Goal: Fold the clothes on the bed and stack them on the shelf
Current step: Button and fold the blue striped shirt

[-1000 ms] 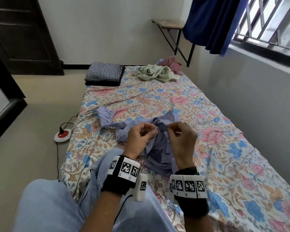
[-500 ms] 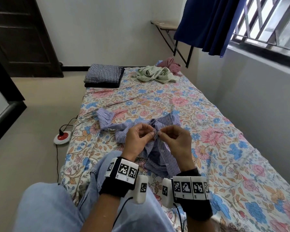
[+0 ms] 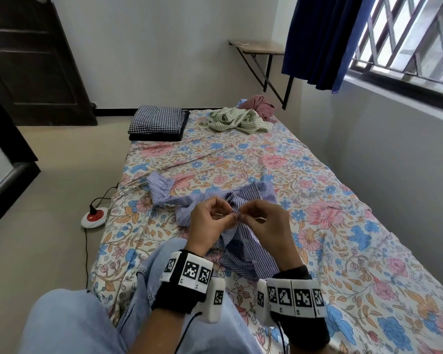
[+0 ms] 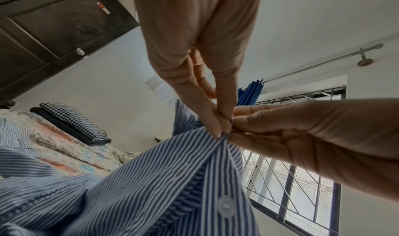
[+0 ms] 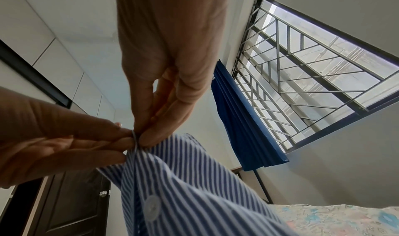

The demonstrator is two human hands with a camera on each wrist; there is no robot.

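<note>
A blue-and-white striped shirt (image 3: 243, 251) lies crumpled on the floral bed (image 3: 317, 175) in front of my knees. My left hand (image 3: 233, 216) and right hand (image 3: 243, 217) meet fingertip to fingertip above it, and both pinch the buttoned front edge. The left wrist view shows the left hand (image 4: 222, 131) pinching the shirt (image 4: 151, 180) with the right fingers (image 4: 248, 122) beside it. In the right wrist view the right hand (image 5: 140, 138) pinches the same edge of the shirt (image 5: 194, 188). The wall shelf (image 3: 261, 47) stands at the far end.
A folded checked pile (image 3: 156, 121) sits at the bed's far left. A crumpled green striped garment (image 3: 238, 121) and a pink one (image 3: 258, 106) lie at the far right. A red-and-white power socket (image 3: 94, 218) with cable lies on the floor. A blue curtain (image 3: 317, 39) hangs by the window.
The hands were a little apart a second ago. The right hand has moved left and now meets the left hand at the shirt's front edge.
</note>
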